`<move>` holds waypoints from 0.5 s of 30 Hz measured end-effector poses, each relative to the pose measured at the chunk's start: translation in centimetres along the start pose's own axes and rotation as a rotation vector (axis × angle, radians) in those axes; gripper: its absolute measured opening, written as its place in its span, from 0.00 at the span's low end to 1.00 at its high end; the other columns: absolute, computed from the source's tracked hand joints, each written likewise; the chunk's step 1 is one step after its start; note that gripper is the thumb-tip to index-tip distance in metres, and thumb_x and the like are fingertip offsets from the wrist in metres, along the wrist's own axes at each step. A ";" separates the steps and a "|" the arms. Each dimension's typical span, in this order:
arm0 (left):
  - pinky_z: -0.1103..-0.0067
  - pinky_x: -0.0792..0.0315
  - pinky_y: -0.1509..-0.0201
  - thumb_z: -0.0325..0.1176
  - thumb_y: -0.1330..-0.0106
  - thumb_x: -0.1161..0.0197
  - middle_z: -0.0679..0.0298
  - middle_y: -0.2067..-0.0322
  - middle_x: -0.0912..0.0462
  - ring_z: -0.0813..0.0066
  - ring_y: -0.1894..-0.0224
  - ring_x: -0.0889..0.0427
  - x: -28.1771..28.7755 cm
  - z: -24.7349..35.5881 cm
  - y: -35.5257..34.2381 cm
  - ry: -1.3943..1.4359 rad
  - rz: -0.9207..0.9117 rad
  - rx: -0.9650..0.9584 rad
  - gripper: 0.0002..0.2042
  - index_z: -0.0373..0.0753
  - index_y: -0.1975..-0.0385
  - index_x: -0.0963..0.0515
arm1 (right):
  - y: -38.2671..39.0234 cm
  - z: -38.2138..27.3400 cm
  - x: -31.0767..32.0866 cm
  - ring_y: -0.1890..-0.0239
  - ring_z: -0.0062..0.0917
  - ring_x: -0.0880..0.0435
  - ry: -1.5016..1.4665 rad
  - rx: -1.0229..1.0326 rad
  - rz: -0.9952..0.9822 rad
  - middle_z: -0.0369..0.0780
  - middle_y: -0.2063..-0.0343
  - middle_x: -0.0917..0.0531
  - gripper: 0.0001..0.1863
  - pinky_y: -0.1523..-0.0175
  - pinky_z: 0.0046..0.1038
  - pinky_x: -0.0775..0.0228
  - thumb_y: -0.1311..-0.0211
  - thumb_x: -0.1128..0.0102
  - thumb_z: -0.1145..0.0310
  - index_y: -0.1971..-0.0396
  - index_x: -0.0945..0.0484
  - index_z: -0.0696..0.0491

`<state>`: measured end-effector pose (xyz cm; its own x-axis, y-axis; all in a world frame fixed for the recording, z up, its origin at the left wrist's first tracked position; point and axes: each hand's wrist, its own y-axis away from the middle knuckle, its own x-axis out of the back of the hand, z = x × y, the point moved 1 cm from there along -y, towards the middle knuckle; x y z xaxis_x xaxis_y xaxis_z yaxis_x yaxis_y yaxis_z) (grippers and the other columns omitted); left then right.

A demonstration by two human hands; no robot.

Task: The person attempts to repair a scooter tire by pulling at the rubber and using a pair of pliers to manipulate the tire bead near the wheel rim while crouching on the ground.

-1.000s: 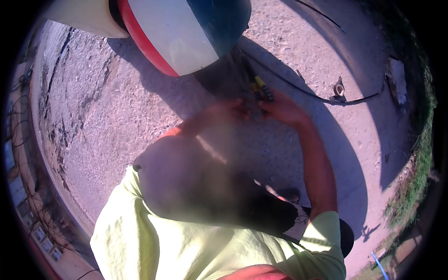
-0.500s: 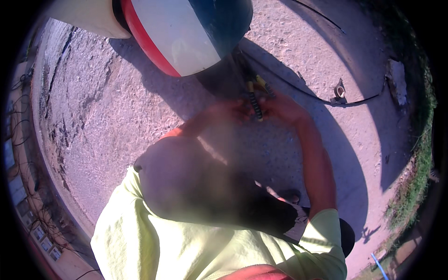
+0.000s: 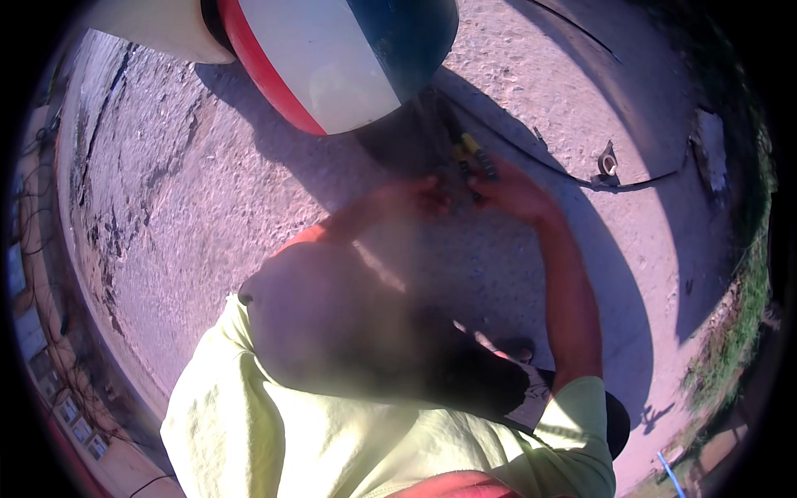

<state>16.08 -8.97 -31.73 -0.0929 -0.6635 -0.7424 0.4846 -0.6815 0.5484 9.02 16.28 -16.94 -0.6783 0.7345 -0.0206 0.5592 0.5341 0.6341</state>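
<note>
A hand tool like pliers or cutters [image 3: 471, 148], with yellow and black ridged handles, lies under the fingers of my right hand [image 3: 516, 195]. Its jaws are lost in the dark shade beyond. My right hand is closed round the handles, one dark handle end showing by the palm. Just left of it, my left hand [image 3: 427, 196] is in shadow, its fingers bent but apart, with nothing visible in them. A black cable [image 3: 531, 153] runs along the ground beyond the tool. Whether the tool touches it cannot be made out.
A large rounded body with red, white and dark blue bands [image 3: 332, 75] overhangs the ground ahead, joined to a cream part [image 3: 158, 29]. At right lie a small ring-shaped object [image 3: 608, 162] and a pale slab [image 3: 711, 149]. Grass [image 3: 730, 332] edges the rough pavement.
The tool's handles have swung rightward into my right hand and come closer together. My left hand now sits apart from the handle it was beside.
</note>
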 end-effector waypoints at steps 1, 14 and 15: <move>0.61 0.22 0.40 0.48 0.22 0.46 0.51 0.43 0.19 0.58 0.43 0.17 0.2 -0.1 -0.1 0.008 -0.005 -0.002 0.28 0.41 0.28 0.38 | 0.4 -0.8 -0.4 0.44 0.33 0.16 0.159 -0.028 0.052 0.50 0.47 0.17 0.32 0.42 0.37 0.22 0.30 0.42 0.64 0.28 0.37 0.52; 0.63 0.19 0.44 0.49 0.23 0.45 0.54 0.45 0.18 0.61 0.46 0.15 0.4 0.0 0.0 0.005 -0.034 -0.026 0.26 0.41 0.31 0.33 | 2.2 -3.8 -3.6 0.34 0.49 0.26 0.463 0.138 0.344 0.57 0.39 0.24 0.32 0.32 0.42 0.33 0.32 0.46 0.67 0.28 0.38 0.52; 0.63 0.19 0.45 0.49 0.23 0.44 0.55 0.45 0.18 0.61 0.47 0.15 0.3 0.0 -0.1 0.002 -0.030 -0.022 0.26 0.42 0.31 0.33 | 2.0 -3.7 -3.7 0.34 0.49 0.26 0.455 0.150 0.349 0.57 0.39 0.24 0.32 0.32 0.42 0.33 0.32 0.46 0.67 0.28 0.37 0.52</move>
<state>16.01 -9.10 -32.01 -0.1060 -0.6421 -0.7593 0.5002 -0.6943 0.5174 10.93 13.07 -12.78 -0.5596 0.6417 0.5245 0.8249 0.3707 0.4267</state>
